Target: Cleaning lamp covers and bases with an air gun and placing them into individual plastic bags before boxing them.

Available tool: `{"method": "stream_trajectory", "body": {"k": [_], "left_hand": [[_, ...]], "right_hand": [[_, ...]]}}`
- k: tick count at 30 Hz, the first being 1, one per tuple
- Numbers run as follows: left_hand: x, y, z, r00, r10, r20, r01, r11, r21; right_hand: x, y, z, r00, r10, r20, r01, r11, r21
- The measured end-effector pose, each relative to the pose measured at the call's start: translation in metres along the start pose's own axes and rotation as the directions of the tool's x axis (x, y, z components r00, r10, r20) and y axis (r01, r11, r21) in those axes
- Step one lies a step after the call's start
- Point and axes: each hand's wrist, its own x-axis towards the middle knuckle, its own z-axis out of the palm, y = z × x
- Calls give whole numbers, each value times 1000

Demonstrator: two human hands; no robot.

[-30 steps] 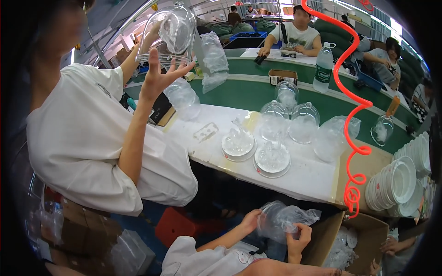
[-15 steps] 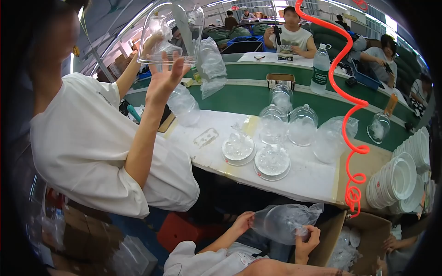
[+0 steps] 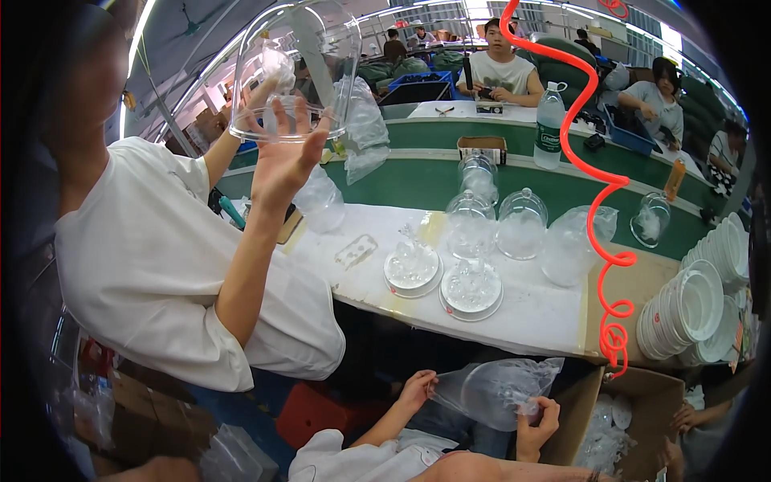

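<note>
Low in the view, in front of the table, my left hand (image 3: pixel 417 390) pinches one end of a clear plastic bag (image 3: pixel 491 391). My right hand (image 3: pixel 538 424) is closed on the crumpled bag near its other end. The bag is drawn out between the two hands, above my lap. A rounded, clear shape shows in its middle; I cannot tell whether this is a separate object inside. An open cardboard box (image 3: pixel 652 395) stands to the right of my right hand, with clear plastic pieces and crumpled wrap in it.
At left, a co-worker in white (image 3: pixel 161 249) lifts a clear dome (image 3: pixel 341 88). The white tabletop (image 3: pixel 353 277) bears two white bases with clear pieces (image 3: pixel 471 287), several domes (image 3: pixel 522 225) and a bag. Stacked white bases (image 3: pixel 683 309) stand right. A red coiled hose (image 3: pixel 590 88) hangs down.
The bag is pulled into a narrower point at my left hand. The co-worker's raised dome sits slightly lower. My view has shifted a little, and a blurred patch of skin shows at lower left.
</note>
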Motion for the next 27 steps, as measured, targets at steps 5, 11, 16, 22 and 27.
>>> {"method": "stream_trajectory", "body": {"k": [5, 11, 16, 22, 27], "left_hand": [[1, -2, -5, 999, -32, -44, 31, 999, -19], [0, 2, -2, 997, -40, -72, 39, 999, -23], [-2, 1, -6, 997, -42, -69, 40, 998, -40], [9, -5, -25, 995, -72, -67, 67, 995, -74], [4, 1, -25, 993, -86, -86, 78, 992, -95]], "right_hand": [[2, -2, -3, 998, 67, -2, -67, 998, 9], [11, -1, -2, 1000, -10, -12, 10, 1000, -3], [15, -9, -4, 999, -35, -9, 35, 999, 9], [22, -6, -8, 997, 22, -81, -16, 997, 75], [43, -10, -13, 978, 12, -206, 14, 992, 124]]}}
